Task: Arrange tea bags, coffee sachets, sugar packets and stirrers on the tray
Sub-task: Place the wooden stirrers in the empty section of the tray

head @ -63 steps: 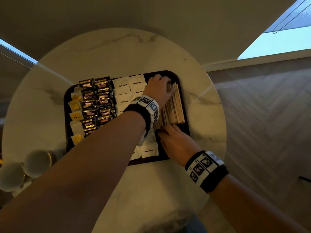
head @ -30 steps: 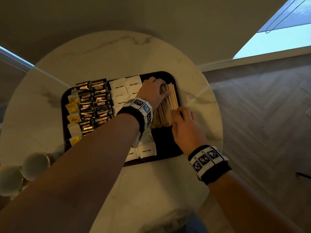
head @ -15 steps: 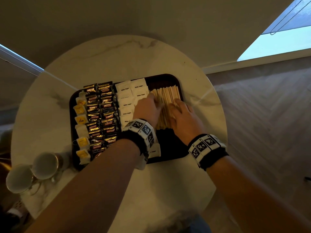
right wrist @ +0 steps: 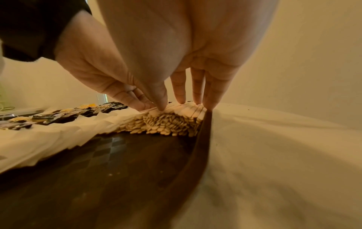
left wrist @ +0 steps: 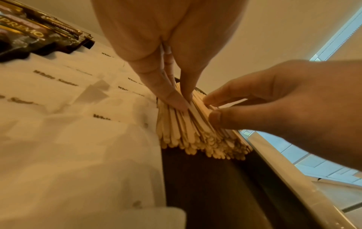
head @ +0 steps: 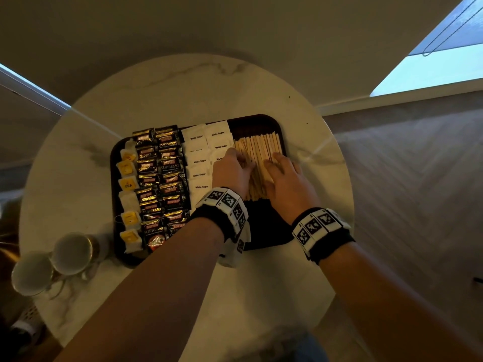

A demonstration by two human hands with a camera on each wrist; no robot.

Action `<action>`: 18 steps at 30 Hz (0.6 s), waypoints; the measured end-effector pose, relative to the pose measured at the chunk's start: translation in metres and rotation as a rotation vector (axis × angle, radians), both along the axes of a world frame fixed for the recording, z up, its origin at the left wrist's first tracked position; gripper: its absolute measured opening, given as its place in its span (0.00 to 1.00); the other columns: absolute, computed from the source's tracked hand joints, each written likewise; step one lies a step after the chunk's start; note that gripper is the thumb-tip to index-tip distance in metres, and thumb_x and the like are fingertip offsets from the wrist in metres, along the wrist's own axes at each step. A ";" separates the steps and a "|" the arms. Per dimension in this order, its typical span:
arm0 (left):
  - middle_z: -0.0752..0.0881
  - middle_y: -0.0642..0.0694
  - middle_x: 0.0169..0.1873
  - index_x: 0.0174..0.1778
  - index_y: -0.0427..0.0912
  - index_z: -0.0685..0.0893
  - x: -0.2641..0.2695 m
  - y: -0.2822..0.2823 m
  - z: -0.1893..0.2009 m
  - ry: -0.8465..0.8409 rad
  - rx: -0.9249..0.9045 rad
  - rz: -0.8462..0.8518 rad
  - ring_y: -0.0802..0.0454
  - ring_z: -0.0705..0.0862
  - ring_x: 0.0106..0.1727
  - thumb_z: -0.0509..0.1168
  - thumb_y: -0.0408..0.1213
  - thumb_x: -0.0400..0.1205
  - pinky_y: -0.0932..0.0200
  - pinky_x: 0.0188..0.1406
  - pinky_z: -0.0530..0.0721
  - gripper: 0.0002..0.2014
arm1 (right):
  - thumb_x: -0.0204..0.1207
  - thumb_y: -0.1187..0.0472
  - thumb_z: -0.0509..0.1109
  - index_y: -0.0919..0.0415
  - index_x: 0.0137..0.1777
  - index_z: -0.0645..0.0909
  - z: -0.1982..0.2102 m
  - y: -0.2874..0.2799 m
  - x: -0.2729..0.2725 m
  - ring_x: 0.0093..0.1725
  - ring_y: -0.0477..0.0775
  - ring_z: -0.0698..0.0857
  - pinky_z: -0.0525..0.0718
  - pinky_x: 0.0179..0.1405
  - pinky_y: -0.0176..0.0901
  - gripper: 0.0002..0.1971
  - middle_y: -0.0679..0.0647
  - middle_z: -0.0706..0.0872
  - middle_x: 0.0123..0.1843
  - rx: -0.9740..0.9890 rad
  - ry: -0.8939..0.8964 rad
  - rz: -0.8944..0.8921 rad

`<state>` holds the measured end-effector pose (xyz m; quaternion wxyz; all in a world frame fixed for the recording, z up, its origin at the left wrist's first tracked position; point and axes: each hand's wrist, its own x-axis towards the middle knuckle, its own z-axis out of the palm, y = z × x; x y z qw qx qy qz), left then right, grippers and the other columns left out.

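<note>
Head view: both hands now flat on the wooden stirrers (head: 257,155), where a second ago the right hand (head: 286,178) was off at the stack's 5 o'clock edge; reads as final squaring-up, task nearly done; left hand (head: 231,171) presses at the stack's 9 o'clock, next to the white sugar packets (head: 201,158); coffee sachets (head: 160,173) and tea bags (head: 128,184) sit in columns toward 9 o'clock on the dark tray (head: 264,231). Left wrist view: fingers (left wrist: 174,94) straight, gripping nothing; pale flat sticks, fanned. Right wrist view: straight fingertips (right wrist: 208,102) on top; rounded ends uneven.
</note>
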<state>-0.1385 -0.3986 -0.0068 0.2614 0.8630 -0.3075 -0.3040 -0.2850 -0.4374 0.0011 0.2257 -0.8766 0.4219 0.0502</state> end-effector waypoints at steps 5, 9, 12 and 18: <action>0.85 0.50 0.44 0.59 0.42 0.84 0.000 0.002 0.006 -0.002 -0.032 -0.052 0.52 0.85 0.46 0.71 0.47 0.83 0.61 0.45 0.81 0.14 | 0.86 0.54 0.63 0.56 0.81 0.72 0.004 0.003 -0.003 0.80 0.61 0.69 0.80 0.70 0.52 0.23 0.57 0.67 0.84 0.022 -0.036 -0.009; 0.89 0.49 0.44 0.57 0.44 0.84 0.000 0.019 0.019 0.023 -0.058 -0.025 0.51 0.88 0.42 0.69 0.51 0.83 0.57 0.41 0.87 0.15 | 0.85 0.53 0.65 0.56 0.76 0.77 0.018 0.019 -0.014 0.76 0.58 0.73 0.82 0.65 0.48 0.20 0.55 0.73 0.79 0.030 -0.110 -0.009; 0.89 0.51 0.41 0.54 0.47 0.84 0.002 0.056 0.029 0.044 -0.060 -0.023 0.54 0.89 0.41 0.66 0.51 0.85 0.57 0.43 0.89 0.12 | 0.86 0.50 0.65 0.55 0.73 0.78 0.024 0.045 -0.030 0.70 0.53 0.76 0.78 0.63 0.40 0.19 0.52 0.76 0.71 0.054 -0.120 -0.010; 0.83 0.58 0.44 0.54 0.51 0.84 0.011 0.180 0.041 -0.065 0.076 -0.156 0.62 0.80 0.44 0.64 0.50 0.87 0.64 0.45 0.81 0.08 | 0.85 0.50 0.67 0.54 0.72 0.80 0.021 0.077 -0.058 0.69 0.57 0.76 0.78 0.61 0.47 0.19 0.55 0.77 0.69 0.083 0.031 -0.141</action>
